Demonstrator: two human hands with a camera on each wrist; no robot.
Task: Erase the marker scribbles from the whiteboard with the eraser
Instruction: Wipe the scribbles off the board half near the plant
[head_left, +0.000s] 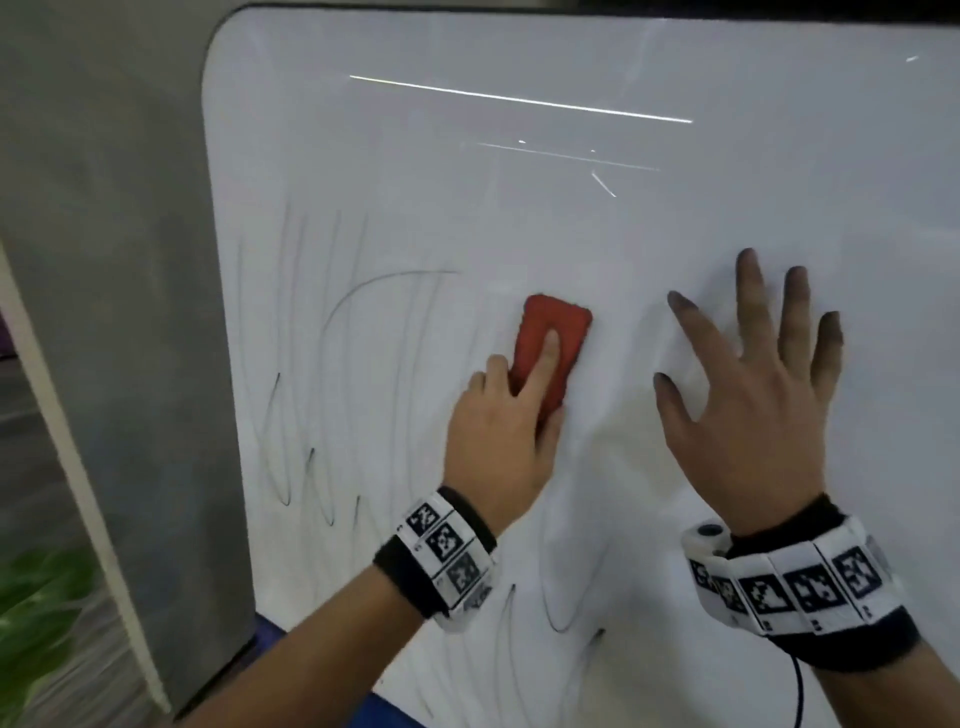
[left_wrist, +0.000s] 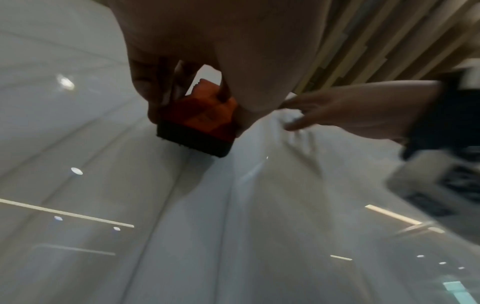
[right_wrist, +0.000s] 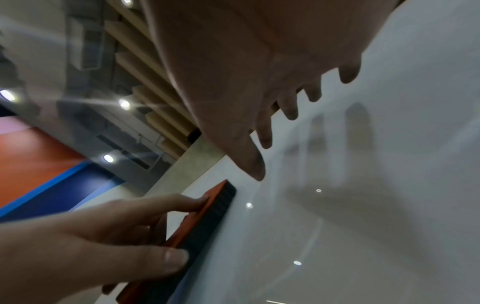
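Scribbles (head_left: 311, 415) in thin black marker cover the part of the whiteboard (head_left: 519, 218) to the left of the eraser (head_left: 550, 353), with more looping lines below it toward the board's bottom edge. Above and to the right of the eraser the board reads plain white, apart from bright ceiling-light reflections, so I would judge the wiping partly done, with the left and lower patches left to do.

The left hand (head_left: 498, 431) holds the red-backed eraser near the middle of the board. Its fingers (head_left: 545, 364) are pinching the block: 1 finger lies stretched along the red back, while the thumb and the others clamp its long sides. That hold seems meant to press the dark felt pad (left_wrist: 192, 142) flat on the board, and the right wrist view shows the pad lying against the white face along its length.

Right of the eraser and a little apart from it, the right hand (head_left: 753, 395) has its fingers (head_left: 748, 286) spread wide and straight, holding nothing. The fingertips look smudged dark. From the head view the hand seems laid on the board, probably to steady it against the push of the wiping, though the right wrist view suggests the palm stands slightly off it; I cannot tell how much of it touches.

Next the eraser would likely need to travel left of where it sits, into the dense strokes.
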